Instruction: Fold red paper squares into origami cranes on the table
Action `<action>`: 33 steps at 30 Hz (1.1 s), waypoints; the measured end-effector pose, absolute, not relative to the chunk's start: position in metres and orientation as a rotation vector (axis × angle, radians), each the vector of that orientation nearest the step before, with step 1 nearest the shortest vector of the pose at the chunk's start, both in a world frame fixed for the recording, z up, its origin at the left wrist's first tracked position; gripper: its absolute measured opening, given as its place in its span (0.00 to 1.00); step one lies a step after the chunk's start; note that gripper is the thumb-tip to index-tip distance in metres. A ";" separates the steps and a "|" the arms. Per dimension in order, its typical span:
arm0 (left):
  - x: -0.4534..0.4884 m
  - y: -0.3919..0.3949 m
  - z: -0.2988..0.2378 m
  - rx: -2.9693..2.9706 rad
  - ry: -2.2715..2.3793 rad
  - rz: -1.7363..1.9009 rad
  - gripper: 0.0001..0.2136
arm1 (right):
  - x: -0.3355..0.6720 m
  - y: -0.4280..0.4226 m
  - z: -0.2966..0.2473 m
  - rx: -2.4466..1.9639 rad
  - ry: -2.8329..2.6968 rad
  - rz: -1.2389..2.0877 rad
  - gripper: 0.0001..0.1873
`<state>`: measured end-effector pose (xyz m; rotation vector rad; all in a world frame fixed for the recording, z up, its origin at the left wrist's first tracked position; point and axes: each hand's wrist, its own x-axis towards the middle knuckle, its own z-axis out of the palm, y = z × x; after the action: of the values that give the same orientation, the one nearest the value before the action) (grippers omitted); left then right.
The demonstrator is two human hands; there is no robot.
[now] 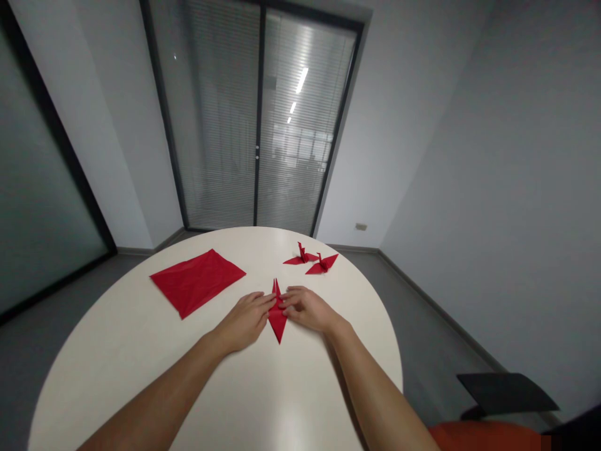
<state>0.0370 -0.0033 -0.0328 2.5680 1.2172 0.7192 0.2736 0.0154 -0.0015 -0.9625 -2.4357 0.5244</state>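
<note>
A narrow folded piece of red paper [277, 321] lies flat on the white round table [141, 351], pointed at both ends. My left hand [245, 318] presses its left side with fingertips together. My right hand [307, 307] presses its right side, fingers curled onto the fold. Both hands meet over the paper's middle.
A stack of flat red paper sheets [197, 280] lies to the left. Two finished red paper cranes [301, 255] [322, 264] stand farther back on the table. A dark chair back [504, 391] and an orange seat [488, 435] are at the lower right. Glass doors with blinds stand behind.
</note>
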 end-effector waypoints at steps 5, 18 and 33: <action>0.030 -0.005 -0.025 2.563 1.086 0.709 0.24 | 0.274 0.015 -0.001 -0.983 -2.467 0.636 0.24; 0.021 -0.003 -0.015 2.412 1.063 0.738 0.17 | 0.269 0.012 0.011 -0.949 -2.438 0.704 0.23; 0.024 -0.004 -0.014 2.429 1.060 0.804 0.11 | 0.268 0.015 0.001 -0.971 -2.311 0.715 0.18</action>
<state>0.0235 -0.0041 -0.0144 2.4286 1.0599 0.8044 0.2682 0.0155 0.0006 -0.9713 -2.3112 0.7150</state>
